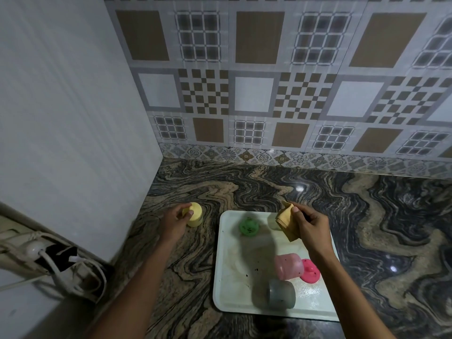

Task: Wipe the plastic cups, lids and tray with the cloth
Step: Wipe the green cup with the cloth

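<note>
Head view. A white tray [225, 265] is laid on the marbled table [244, 187].

The yellow cup [194, 214] is stood off the tray, on the table at the tray's 10 o'clock. It is gripped at the top by the left hand [175, 222], with the fingers curled over it.

The orange cloth [286, 222] is pinched between thumb and fingers of the right hand [310, 227] and held over the tray's 1 o'clock corner.

On the tray:
- A green cup [248, 226] is noted at 11 o'clock.
- A pink cup [287, 266] is tipped on its side at 4 o'clock, with a pink lid [310, 270] touching it at its 3 o'clock.
- A grey cup [281, 293] is lying on its side at 5 o'clock.
- Dark specks are seen on the tray surface.
</note>
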